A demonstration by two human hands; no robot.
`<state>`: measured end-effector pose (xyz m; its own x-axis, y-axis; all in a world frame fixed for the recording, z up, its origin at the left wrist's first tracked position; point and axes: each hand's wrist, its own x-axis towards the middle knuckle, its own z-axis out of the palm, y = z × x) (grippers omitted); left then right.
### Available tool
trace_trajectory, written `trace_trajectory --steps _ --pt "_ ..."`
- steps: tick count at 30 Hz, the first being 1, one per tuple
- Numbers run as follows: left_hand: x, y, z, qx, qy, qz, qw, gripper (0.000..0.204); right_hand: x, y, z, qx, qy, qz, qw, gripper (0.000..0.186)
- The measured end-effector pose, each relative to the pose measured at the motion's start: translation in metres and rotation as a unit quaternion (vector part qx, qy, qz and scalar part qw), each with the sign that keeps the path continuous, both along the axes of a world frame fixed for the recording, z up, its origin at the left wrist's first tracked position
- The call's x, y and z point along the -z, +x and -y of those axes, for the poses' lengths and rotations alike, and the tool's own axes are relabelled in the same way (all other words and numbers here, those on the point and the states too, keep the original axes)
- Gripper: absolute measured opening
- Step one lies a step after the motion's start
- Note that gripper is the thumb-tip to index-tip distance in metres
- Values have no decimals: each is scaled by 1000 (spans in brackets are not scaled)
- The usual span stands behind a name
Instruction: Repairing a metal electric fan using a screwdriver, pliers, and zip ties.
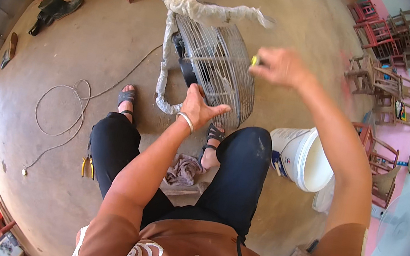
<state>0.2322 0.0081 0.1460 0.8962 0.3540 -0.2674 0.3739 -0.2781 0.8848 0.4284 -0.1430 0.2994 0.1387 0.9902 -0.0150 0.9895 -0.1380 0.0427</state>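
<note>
In front of me stands a floor fan (213, 59) with a round wire cage, tilted on edge. Its tube frame (164, 62) is wrapped in whitish plastic. My left hand (198, 110) grips the near rim of the cage, thumb spread toward the wires. Raised to the right of the cage and apart from it, my right hand (281, 68) is closed and slightly blurred. A short yellow-and-dark tool (255, 61) pokes out of that fist; its kind is hard to make out.
A white bucket (313, 158) stands by my right knee. Yellow-handled pliers (87, 167) lie left of my leg, near a coiled cord (83, 98). A crumpled cloth (184, 170) rests between my feet. Boots (57, 8) lie far left; wooden chairs (375, 37) line the right wall.
</note>
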Motion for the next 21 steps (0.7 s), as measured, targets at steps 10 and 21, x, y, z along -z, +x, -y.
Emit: trace_trajectory --steps 10,21 --pt "4 -4 6 -4 -43 25 999 91 0 -3 7 103 -23 31 994 38" --pt "11 -3 -3 -18 49 37 998 92 51 -228 124 504 62 -357 784 42"
